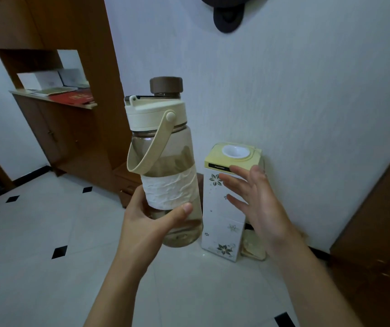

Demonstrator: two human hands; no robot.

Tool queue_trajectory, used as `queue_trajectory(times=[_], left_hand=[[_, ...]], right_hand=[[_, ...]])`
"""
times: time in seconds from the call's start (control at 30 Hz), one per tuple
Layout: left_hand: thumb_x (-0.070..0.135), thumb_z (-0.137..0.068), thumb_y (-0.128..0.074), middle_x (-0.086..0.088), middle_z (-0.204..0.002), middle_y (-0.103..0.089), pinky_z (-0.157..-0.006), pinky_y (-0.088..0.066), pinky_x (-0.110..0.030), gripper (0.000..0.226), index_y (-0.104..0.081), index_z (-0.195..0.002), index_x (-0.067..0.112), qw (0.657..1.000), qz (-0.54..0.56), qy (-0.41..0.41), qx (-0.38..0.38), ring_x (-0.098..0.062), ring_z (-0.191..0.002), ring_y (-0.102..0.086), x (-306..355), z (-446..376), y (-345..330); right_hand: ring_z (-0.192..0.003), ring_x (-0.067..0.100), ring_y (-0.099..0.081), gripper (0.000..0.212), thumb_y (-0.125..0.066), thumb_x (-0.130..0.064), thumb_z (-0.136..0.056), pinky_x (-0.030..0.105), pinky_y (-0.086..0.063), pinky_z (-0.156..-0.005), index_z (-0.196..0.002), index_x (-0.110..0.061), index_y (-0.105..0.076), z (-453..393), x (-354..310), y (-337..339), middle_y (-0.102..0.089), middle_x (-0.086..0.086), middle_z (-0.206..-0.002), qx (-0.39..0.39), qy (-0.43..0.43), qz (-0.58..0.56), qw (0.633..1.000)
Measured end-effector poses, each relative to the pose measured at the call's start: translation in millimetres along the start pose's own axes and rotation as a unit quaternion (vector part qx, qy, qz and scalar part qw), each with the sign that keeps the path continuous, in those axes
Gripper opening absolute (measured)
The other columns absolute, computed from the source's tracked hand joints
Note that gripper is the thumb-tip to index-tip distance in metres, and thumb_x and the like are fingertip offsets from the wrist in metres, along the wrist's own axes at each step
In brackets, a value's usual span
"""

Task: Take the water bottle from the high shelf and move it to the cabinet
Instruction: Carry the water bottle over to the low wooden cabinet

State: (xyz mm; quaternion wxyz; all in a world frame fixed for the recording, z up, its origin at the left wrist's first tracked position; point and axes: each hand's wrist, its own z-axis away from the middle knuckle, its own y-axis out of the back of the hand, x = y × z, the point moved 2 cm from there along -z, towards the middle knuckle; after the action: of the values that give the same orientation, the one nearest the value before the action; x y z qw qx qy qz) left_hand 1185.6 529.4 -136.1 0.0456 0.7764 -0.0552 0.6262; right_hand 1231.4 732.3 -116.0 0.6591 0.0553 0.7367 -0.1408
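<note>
The left hand's (142,223) fingers wrap the lower body of the water bottle (168,175), thumb pressed across its front just below the white crinkled sleeve; the bottle is held upright in the air, clear and tinted, with a cream lid and a cream carry strap hanging down its left side; a second bottle's brown cap (166,85) shows just behind the lid. The right hand (253,197) is empty, its fingers spread, palm turned toward the bottle, in front of a white flower-printed box (222,232) with a yellow top that stands against the white wall (307,90). To the left stands a brown wooden cabinet (66,138), papers and a red folder (73,99) on its ledge; a tiled floor (35,232) lies below.
</note>
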Motion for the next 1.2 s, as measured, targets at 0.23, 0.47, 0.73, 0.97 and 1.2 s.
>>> queue_trajectory(times=[0.23, 0.47, 0.73, 0.97, 1.2], left_hand=[[0.047, -0.046, -0.087, 0.017, -0.108, -0.075, -0.072, -0.059, -0.020, 0.077, -0.064, -0.119, 0.037, 1.000, -0.009, 0.011, 0.019, -0.002, -0.099, -0.072, -19.0, -48.6, 44.2], [0.036, -0.051, -0.091, 0.013, -0.111, -0.076, -0.074, -0.059, -0.020, 0.077, -0.063, -0.124, 0.031, 0.998, -0.011, 0.044, 0.050, -0.005, -0.102, -0.073, -47.6, -94.9, 63.2], [0.029, -0.058, -0.090, 0.021, -0.107, -0.074, -0.069, -0.056, -0.011, 0.067, -0.060, -0.117, 0.041, 0.994, -0.046, 0.059, 0.085, 0.001, -0.098, -0.071, -63.3, -182.2, 58.6], [0.044, -0.048, -0.089, 0.024, -0.106, -0.073, -0.065, -0.054, -0.009, 0.071, -0.058, -0.112, 0.047, 0.985, -0.066, 0.082, 0.133, 0.005, -0.096, -0.070, -80.5, -250.4, 59.4], [0.031, -0.055, -0.088, 0.013, -0.107, -0.074, -0.065, -0.056, -0.013, 0.066, -0.059, -0.114, 0.040, 0.979, -0.087, 0.068, 0.173, 0.004, -0.094, -0.071, -84.6, -296.3, 94.8]], right_hand=[[-0.125, 0.007, -0.055, 0.078, -0.036, -0.071, -0.074, 0.041, -0.040, -0.111, -0.133, -0.024, -0.053, -57.6, 13.7, -53.9, -0.067, -0.005, -0.127, -0.018, -0.018, 0.008, 1.000], [-0.125, 0.006, -0.056, 0.072, -0.037, -0.074, -0.080, 0.039, -0.040, -0.110, -0.132, -0.027, -0.055, -121.5, 42.3, -88.7, -0.068, -0.008, -0.126, -0.053, -0.056, 0.006, 0.997], [-0.125, 0.004, -0.055, 0.074, -0.035, -0.069, -0.078, 0.037, -0.040, -0.110, -0.136, -0.025, -0.052, -227.8, 66.6, -103.7, -0.066, -0.006, -0.130, -0.105, -0.067, -0.023, 0.992], [-0.124, 0.005, -0.056, 0.081, -0.038, -0.075, -0.073, 0.039, -0.039, -0.112, -0.136, -0.026, -0.051, -318.1, 82.4, -125.1, -0.066, -0.007, -0.130, -0.147, -0.082, -0.035, 0.985], [-0.126, 0.008, -0.055, 0.080, -0.036, -0.072, -0.073, 0.042, -0.037, -0.114, -0.137, -0.025, -0.051, -375.4, 85.4, -174.8, -0.065, -0.006, -0.131, -0.202, -0.085, -0.032, 0.975]])
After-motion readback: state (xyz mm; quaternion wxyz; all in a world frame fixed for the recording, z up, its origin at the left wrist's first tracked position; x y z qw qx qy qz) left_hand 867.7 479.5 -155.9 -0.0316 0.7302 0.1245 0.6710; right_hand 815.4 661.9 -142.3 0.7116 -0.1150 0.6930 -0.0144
